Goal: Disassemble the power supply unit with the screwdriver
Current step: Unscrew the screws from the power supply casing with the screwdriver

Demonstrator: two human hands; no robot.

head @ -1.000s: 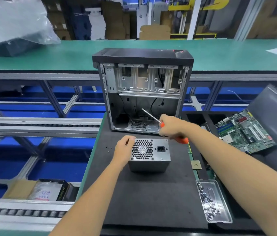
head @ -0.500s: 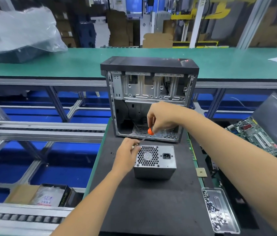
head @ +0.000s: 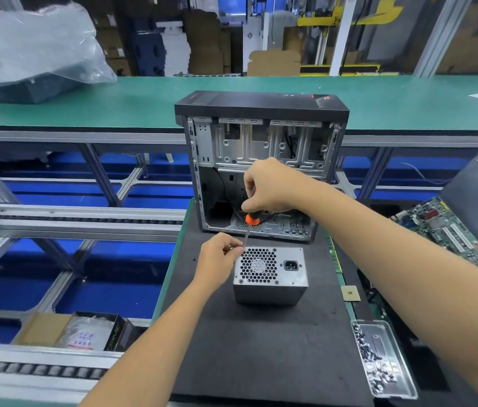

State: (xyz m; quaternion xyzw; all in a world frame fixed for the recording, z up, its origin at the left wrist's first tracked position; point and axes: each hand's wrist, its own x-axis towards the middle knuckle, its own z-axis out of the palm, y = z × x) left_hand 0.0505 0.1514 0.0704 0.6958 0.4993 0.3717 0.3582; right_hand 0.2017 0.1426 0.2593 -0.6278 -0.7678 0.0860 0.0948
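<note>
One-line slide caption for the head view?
Right hand sets screwdriver on power supply corner; left hand steadies it.

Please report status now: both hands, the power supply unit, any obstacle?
Right hand grips screwdriver, tip at power supply unit top-left corner. Left hand steadies there. Nothing in the way.

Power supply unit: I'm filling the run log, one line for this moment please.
stage: unscrewing | right hand: grips screwdriver, tip at corner | left hand: steadies power supply unit
</note>
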